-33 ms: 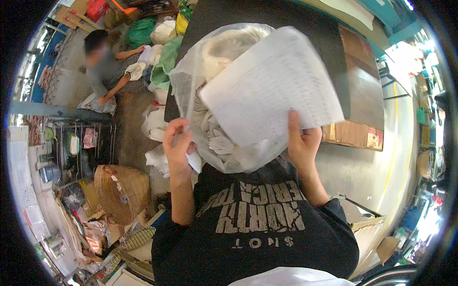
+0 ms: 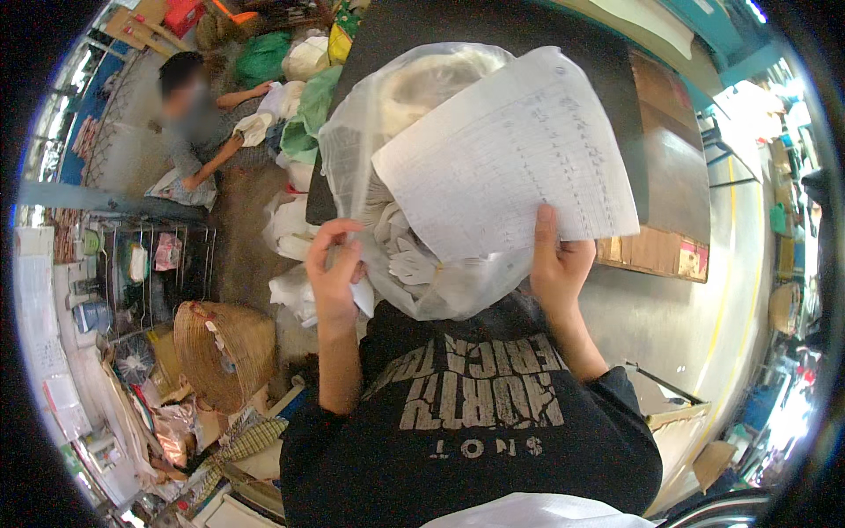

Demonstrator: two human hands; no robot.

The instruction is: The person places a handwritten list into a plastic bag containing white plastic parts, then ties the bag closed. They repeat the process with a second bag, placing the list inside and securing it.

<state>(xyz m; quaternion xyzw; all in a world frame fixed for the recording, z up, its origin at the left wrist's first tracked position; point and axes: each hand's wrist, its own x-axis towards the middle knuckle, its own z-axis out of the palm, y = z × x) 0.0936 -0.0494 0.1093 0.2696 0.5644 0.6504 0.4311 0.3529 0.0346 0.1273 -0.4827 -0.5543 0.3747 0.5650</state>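
Note:
My right hand [image 2: 563,255] grips the lower right edge of a white sheet of paper [image 2: 510,158], thumb on top. Rows of handwriting cover the sheet, which tilts over an open clear plastic bag [image 2: 352,167]. Inside the bag are stacked, folded whitish pieces [image 2: 409,251] and cream material [image 2: 422,92]; the paper hides part of them. Beside the bag's left rim, my left hand [image 2: 334,268] is closed with curled fingers. A small white piece [image 2: 362,297] sticks out from under its palm; its kind does not show.
A dark table [image 2: 387,26] stands behind the bag, with a cardboard box [image 2: 656,251] at its right. At far left another person [image 2: 189,123] sits handling white pieces beside several filled sacks [image 2: 312,114]. A woven basket [image 2: 224,352] and a wire rack [image 2: 158,273] stand left.
The sheet has turned slightly and its writing looks sharper. My left hand has shifted a little to the right; both hands keep their hold.

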